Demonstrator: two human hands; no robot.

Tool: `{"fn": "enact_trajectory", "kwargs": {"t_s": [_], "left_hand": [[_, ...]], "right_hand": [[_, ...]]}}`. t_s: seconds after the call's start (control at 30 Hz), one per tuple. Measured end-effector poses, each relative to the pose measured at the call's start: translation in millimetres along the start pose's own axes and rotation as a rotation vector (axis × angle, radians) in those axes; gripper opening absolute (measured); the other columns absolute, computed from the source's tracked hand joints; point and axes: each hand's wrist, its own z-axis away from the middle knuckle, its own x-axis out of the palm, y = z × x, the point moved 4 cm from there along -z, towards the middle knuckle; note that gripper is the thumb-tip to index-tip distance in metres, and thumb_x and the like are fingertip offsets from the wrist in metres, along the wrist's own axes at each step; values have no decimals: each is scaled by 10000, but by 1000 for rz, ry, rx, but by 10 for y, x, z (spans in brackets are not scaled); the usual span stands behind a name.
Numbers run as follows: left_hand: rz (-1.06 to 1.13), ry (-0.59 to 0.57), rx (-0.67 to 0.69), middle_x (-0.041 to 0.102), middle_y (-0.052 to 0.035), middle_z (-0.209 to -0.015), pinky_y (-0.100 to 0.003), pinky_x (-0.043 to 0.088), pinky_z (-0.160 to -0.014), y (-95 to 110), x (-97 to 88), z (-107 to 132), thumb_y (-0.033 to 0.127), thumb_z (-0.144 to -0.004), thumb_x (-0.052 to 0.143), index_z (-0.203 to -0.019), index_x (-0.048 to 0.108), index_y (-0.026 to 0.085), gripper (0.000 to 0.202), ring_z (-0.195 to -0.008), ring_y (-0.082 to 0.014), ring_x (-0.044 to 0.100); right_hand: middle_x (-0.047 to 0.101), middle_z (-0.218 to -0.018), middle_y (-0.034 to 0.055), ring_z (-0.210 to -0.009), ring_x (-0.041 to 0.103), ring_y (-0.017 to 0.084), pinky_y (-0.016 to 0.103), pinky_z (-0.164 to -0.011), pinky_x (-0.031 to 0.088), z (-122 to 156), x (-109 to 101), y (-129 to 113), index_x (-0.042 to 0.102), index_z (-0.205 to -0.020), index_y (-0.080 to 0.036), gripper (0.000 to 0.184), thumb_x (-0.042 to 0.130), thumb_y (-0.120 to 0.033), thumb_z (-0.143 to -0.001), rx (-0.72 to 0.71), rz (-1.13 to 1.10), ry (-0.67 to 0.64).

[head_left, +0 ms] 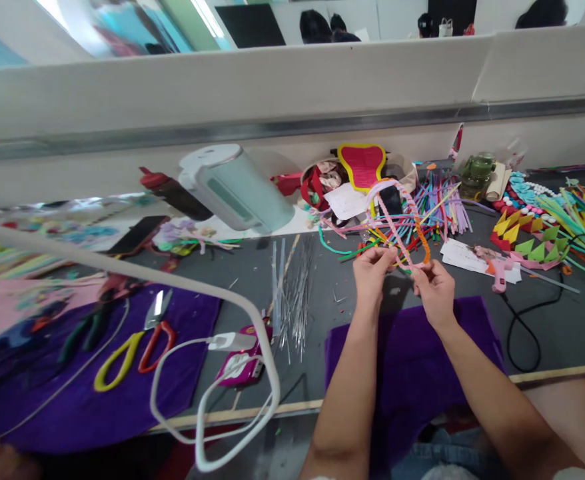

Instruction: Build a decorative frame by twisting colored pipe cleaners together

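Note:
My left hand (372, 272) pinches the lower left part of a twisted pipe-cleaner loop in pink, lavender and orange (424, 241). On its lower right, my right hand (435, 291) grips the same loop between thumb and fingers. Both hands are closed and sit close together above the dark worktop. Beneath my forearms a purple cloth (417, 373) hangs over the table's front edge. Right behind the loop lies a heap of colourful pipe cleaners (435, 200).
Thin metal wires (300, 293) lie left of my hands. Further left are yellow-and-red-handled scissors (137, 350) and a looping white cable (267, 353). A pale jug-like container (237, 187) stands behind. To the right lie a pink glue gun (500, 272) and a leaf-shaped felt garland (532, 237).

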Motion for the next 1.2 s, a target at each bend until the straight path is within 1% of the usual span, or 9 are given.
{"fn": "enact_trajectory", "kwargs": {"t_s": [0.27,0.4,0.53,0.63,0.73,0.83,0.93,1.03,1.2], "left_hand": [[-70,25,46,597,15,-610,-200,421,-500,39,1,18,345,-623,729,-698,667,145,222,-501,-75,490],[119,-84,-98,570,16,-632,-204,426,-520,24,6,12,338,-602,757,-726,659,153,243,-521,-70,485],[411,-296,-266,494,24,-650,-173,364,-465,33,105,61,334,-519,824,-652,562,167,338,-543,-60,443],[520,-399,-305,467,15,-663,-160,288,-411,59,180,105,331,-519,835,-633,514,172,376,-543,-62,406],[498,-313,-308,488,16,-673,-154,292,-416,49,167,95,304,-547,828,-690,552,172,338,-518,-47,390],[415,-219,-265,482,26,-631,-161,325,-435,39,129,72,381,-595,794,-732,577,165,335,-492,-44,404],[289,-147,-133,419,58,-524,-164,282,-392,47,96,54,463,-639,745,-685,549,160,363,-412,-36,346],[120,-9,20,398,79,-456,-172,222,-342,47,42,38,436,-642,746,-617,506,161,366,-345,-25,295],[-46,59,73,427,77,-391,-177,267,-327,25,-19,6,396,-665,716,-570,483,167,340,-310,-49,358]], "right_hand": [[530,-653,-37,-505,468,69,185,-452,386,45,14,0,561,-745,-186,202,597,-373,-814,-116,201,-18],[550,-635,-48,-440,448,56,184,-408,388,-16,1,37,554,-767,-191,209,653,-375,-766,63,-69,6],[528,-572,-52,-425,418,48,165,-370,360,-92,-10,130,525,-679,-180,239,708,-333,-699,316,-373,14],[524,-563,-49,-429,420,51,166,-371,359,-108,-8,143,527,-659,-177,243,715,-327,-689,345,-406,2],[536,-597,-47,-428,420,51,180,-388,367,-85,-32,82,525,-681,-182,241,684,-353,-739,202,-281,46],[529,-626,-45,-456,445,65,196,-427,375,-26,-61,-30,544,-748,-188,189,616,-351,-811,-40,1,98],[538,-688,-11,-591,509,107,239,-546,426,59,-46,-150,555,-776,-190,123,558,-287,-852,-343,336,94],[535,-702,17,-666,505,142,278,-614,428,139,10,-214,540,-768,-193,88,527,-201,-855,-610,560,24],[537,-702,32,-667,498,158,287,-602,419,164,28,-210,526,-791,-201,82,507,-157,-857,-736,675,10]]}}
